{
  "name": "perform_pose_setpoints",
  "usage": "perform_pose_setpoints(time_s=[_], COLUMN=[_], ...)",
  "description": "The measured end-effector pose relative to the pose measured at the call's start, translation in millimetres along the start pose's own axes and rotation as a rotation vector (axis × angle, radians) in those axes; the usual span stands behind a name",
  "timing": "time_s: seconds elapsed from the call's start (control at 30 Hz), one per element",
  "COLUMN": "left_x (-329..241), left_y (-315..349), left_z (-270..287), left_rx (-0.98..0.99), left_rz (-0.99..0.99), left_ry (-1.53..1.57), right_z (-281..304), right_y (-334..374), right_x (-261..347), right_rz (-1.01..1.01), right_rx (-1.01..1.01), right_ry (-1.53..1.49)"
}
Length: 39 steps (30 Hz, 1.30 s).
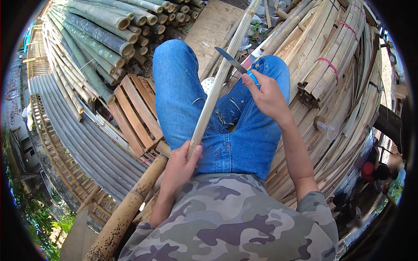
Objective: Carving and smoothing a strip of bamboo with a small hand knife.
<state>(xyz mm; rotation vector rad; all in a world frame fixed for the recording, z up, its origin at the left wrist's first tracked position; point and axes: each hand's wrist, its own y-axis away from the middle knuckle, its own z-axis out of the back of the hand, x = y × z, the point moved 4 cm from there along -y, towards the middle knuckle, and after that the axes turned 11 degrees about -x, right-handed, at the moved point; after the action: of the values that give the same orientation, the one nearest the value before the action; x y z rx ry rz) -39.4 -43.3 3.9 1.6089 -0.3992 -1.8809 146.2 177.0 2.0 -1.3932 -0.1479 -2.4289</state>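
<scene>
A long pale bamboo strip [216,81] slants from my lap up past the far edge of the view. My left hand [179,164] is closed around its near end, close to my waist. In my right hand [266,93] is a knife [231,61] with a blue handle, gripped above my right knee. Its blade points up and to the left, and its tip is beside the strip; whether the two touch I cannot tell. Thin shavings [230,114] lie on my jeans [176,93] between the thighs.
Green bamboo poles [93,37] are stacked at the far left, near a wooden crate [137,111] and grey corrugated sheets [85,145]. A thick bamboo pole [126,211] runs by my left side. Bundled split bamboo [331,52] fills the right, some tied with pink string [329,66].
</scene>
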Motion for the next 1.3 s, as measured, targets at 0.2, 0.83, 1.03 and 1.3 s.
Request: perform_pose_setpoints(time_s=[0.2, 0.83, 1.03, 1.3], left_x=[17, 5, 7, 6], left_y=[10, -20, -21, -23], left_z=[0, -19, -18, -18], left_rx=[-0.148, -0.148, -0.152, -0.155], left_rz=[-0.033, -0.119, -0.131, -0.132], left_ry=[-0.17, -0.261, -0.287, -0.248], right_z=[-4, -28, -39, -46], right_y=[-10, 8, 48, 58], right_x=[-24, 1, 7, 10], right_rz=[-0.238, 0.116, 0.102, 0.051], right_rx=[-0.062, -0.135, -0.027, -0.064], right_ry=[-0.108, 0.244, 0.184, 0.171])
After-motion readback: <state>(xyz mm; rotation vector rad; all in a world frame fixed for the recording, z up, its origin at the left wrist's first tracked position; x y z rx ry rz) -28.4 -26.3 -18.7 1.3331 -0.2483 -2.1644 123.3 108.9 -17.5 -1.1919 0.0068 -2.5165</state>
